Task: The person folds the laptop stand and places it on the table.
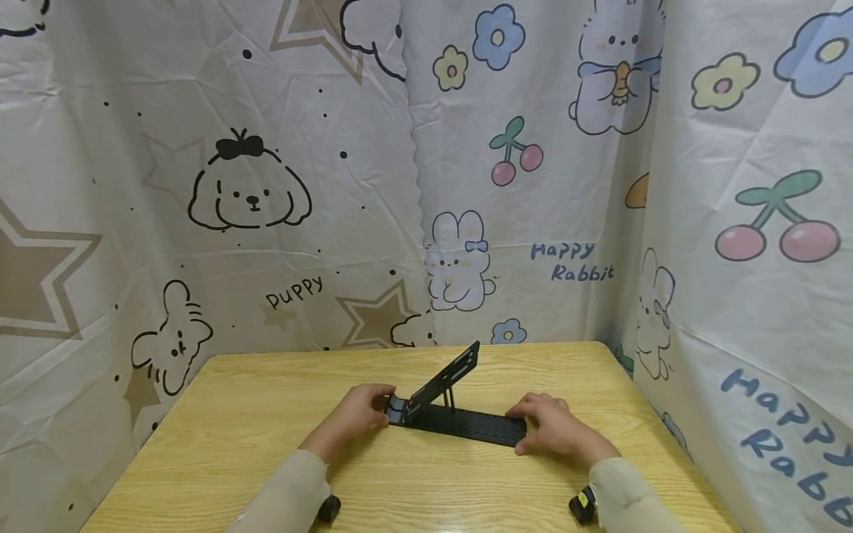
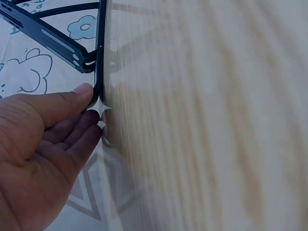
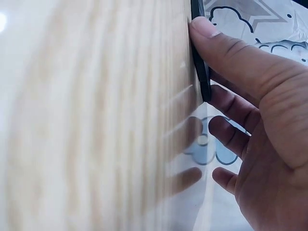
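Observation:
A black folding stand (image 1: 466, 423) lies on the wooden table, its slotted upper arm (image 1: 445, 379) raised at a slant and propped by thin struts. At the stand's left end, beside the curved lip, my left hand (image 1: 363, 411) pinches it between thumb and fingers. The left wrist view shows that thumb (image 2: 82, 96) on the stand's rounded end. My right hand (image 1: 549, 423) grips the flat right end of the base, thumb at the near edge. In the right wrist view the thumb (image 3: 211, 33) presses the base (image 3: 201, 72), with the index finger at its corner.
The light wooden table (image 1: 266, 392) reaches back to a hanging printed cloth (image 1: 373, 244), which also runs along both sides. A dark wrist device (image 1: 583, 505) shows under the right sleeve, and another (image 1: 329, 509) by the left sleeve.

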The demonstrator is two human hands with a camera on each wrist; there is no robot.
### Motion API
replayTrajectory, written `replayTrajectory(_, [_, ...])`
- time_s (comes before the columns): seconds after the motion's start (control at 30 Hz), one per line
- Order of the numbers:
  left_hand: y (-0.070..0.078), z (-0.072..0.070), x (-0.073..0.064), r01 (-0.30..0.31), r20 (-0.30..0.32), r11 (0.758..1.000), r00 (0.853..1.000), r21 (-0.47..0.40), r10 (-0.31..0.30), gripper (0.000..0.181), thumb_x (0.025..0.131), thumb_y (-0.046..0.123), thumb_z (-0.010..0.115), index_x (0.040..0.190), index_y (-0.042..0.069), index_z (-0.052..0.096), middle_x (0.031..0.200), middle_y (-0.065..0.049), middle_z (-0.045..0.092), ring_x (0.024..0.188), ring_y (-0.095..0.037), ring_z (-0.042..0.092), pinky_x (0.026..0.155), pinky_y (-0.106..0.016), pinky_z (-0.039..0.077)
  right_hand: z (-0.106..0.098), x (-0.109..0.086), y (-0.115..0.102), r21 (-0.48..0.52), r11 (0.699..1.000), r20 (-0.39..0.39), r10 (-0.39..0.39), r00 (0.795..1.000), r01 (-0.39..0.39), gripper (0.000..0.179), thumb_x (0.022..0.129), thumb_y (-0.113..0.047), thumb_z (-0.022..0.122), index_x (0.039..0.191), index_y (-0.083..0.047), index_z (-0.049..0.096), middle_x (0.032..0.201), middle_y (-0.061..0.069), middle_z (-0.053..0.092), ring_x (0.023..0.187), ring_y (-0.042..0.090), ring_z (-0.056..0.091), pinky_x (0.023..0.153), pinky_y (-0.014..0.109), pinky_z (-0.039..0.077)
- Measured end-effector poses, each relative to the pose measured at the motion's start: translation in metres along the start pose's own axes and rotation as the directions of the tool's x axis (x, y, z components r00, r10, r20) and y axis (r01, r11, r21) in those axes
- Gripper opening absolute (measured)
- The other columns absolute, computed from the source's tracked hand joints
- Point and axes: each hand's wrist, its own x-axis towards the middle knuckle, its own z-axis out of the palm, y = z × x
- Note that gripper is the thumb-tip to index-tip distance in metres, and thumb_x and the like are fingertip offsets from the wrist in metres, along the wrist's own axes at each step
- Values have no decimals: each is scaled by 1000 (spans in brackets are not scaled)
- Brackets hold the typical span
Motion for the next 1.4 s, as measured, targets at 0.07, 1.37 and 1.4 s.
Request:
replayTrajectory(0.07, [1,0,2,4,-7,1000,1000,4,-4,61,83,-7,78,140,0,60,137,-17,64,123,-33,62,105,-51,50,0,-2,-2,-7,1000,8,-1,1000,1,62,68,-46,93,123,-24,73,116,-12,63,114,19,51,100,51,34])
replayTrajectory(1.37, [-1,9,46,6,-168,998,986,-64,-17,50,81,-22,64,126,0,70,118,-12,74,107,-28,69,87,-37,59,11,-19,-46,41,995,117,-97,988,93,70,65,-46,95,127,-23,71,86,-10,60,82,9,49,84,44,24])
replayTrajectory(1.4, [-2,9,47,9,-171,997,985,-71,-21,50,81,-22,65,125,0,70,117,-12,74,107,-27,69,86,-37,59,12,-20,-48,39,995,119,-97,988,93,70,65,-46,95,127,-23,71,85,-10,60,82,9,49,83,44,23])
